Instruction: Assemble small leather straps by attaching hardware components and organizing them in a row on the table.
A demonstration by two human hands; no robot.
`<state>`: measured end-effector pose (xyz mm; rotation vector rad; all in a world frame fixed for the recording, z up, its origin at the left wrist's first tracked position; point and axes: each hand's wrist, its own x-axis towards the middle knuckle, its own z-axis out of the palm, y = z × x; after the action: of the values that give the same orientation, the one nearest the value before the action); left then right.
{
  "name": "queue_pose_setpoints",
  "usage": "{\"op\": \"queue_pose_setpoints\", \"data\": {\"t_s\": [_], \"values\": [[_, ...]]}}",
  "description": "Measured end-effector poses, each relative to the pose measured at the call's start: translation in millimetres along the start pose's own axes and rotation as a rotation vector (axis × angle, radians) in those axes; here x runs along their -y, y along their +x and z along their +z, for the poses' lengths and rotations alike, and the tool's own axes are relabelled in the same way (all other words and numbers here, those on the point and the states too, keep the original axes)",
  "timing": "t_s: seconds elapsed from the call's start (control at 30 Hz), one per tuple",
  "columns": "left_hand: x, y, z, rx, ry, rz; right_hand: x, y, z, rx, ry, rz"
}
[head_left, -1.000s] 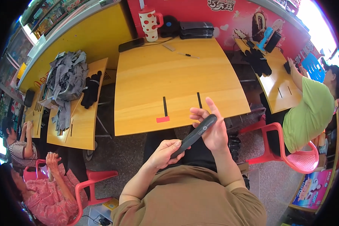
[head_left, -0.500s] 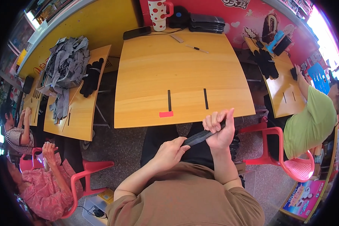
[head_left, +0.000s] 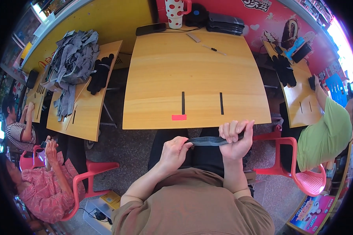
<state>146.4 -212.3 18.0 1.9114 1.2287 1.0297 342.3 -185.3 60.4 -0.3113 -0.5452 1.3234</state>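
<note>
A narrow, layered dark grey strip (head_left: 208, 141), seemingly folded cloth, is stretched nearly level above my lap, just off the table's front edge. My left hand (head_left: 173, 152) pinches its left end between thumb and fingers. Around its right end the fingers of my right hand (head_left: 237, 138) are curled, with the thumb pointing up. My fingers hide both ends of the strip. On the wooden table (head_left: 200, 66) in front of me are a black line (head_left: 183, 102), a second black line (head_left: 221, 103) and a red patch (head_left: 179, 117).
At the table's back stand a spotted tumbler (head_left: 174, 15), a black case (head_left: 151, 29) and a stack of folded dark pieces (head_left: 224, 24). Grey cloth scraps (head_left: 76, 55) heap on the left table. People sit on both sides, near red chairs (head_left: 288, 156).
The strip has gone from slanting up to the right to nearly level. My left hand has risen and my right hand has dropped slightly. The view has shifted a little.
</note>
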Motion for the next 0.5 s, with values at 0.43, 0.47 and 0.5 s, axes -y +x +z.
{"op": "queue_pose_setpoints", "data": {"t_s": [0.43,0.47,0.5], "values": [[-23,19,8,0.454,-0.561,-0.284,-1,4,-6,0.086,0.05,0.019],[-19,16,14,0.45,-0.561,-0.279,-1,4,-6,0.088,0.013,0.006],[-15,14,19,0.413,-0.508,-0.202,-1,4,-7,0.086,-0.026,-0.01]]}}
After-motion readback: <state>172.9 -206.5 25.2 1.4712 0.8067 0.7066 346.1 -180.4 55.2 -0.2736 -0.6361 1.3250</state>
